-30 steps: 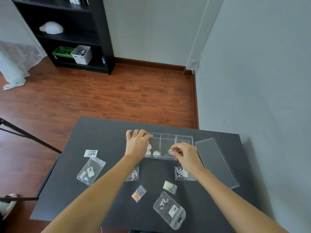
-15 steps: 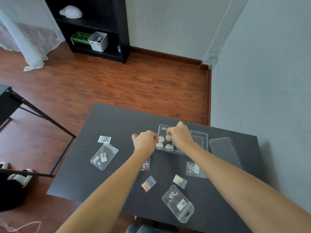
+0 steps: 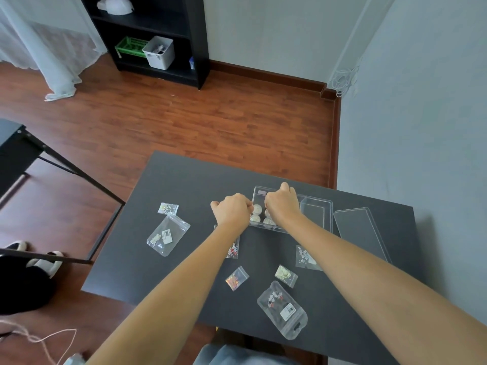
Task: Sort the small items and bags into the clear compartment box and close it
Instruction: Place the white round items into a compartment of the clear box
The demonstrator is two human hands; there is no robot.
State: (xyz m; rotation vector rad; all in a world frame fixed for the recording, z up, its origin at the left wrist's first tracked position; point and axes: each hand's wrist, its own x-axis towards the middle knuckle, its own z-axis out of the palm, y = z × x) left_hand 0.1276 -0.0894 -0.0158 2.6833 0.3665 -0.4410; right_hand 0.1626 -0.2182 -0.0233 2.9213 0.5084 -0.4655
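Head view: the clear box (image 3: 316, 210) sits open on the dark surface (image 3: 184, 185), at about 1 o'clock from its centre. The lid (image 3: 359, 230) lies flat just beside the box at 3 o'clock. The left hand (image 3: 232, 209) is curled into a fist against the box's left end; whether it grips anything cannot be told. The right hand (image 3: 283, 204) is curled over the left compartment, above round discs (image 3: 257, 208); its fingertips are hidden. Six small bags (image 3: 168, 235) are scattered from 5 to 9 o'clock of the box.

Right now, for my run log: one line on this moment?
hands: both at box | lid: off | bags: on table
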